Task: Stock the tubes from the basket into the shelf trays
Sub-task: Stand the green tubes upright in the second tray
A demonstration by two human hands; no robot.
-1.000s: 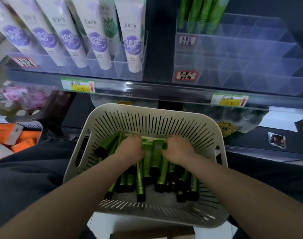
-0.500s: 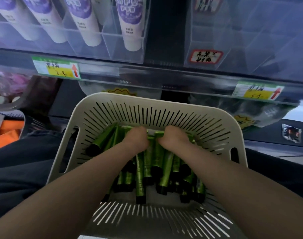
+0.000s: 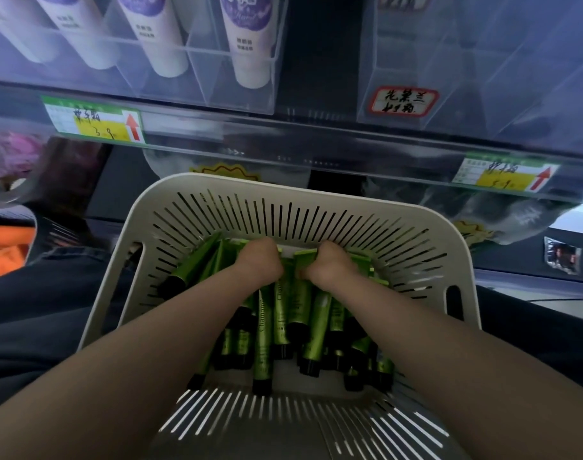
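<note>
A beige slotted basket (image 3: 350, 207) rests on my lap, holding several green tubes (image 3: 283, 313) with black caps that point toward me. Both hands reach deep into it at the far wall. My left hand (image 3: 260, 260) curls around the flat ends of a bunch of green tubes. Close beside it, my right hand (image 3: 331, 265) grips another bunch the same way. The fingers are hidden behind the knuckles. Above, a clear shelf tray (image 3: 482, 78) with a red-bordered handwritten label stands on the right.
A clear tray (image 3: 200, 81) on the upper left holds several white-and-purple tubes (image 3: 250, 38). Price tags (image 3: 94, 119) sit on the shelf rail in front. Orange packets (image 3: 5, 250) lie at the far left. My dark trousers flank the basket.
The view has tilted down and closer to the basket. My two hands have drawn nearer to each other at the far end, gathering the tube ends.
</note>
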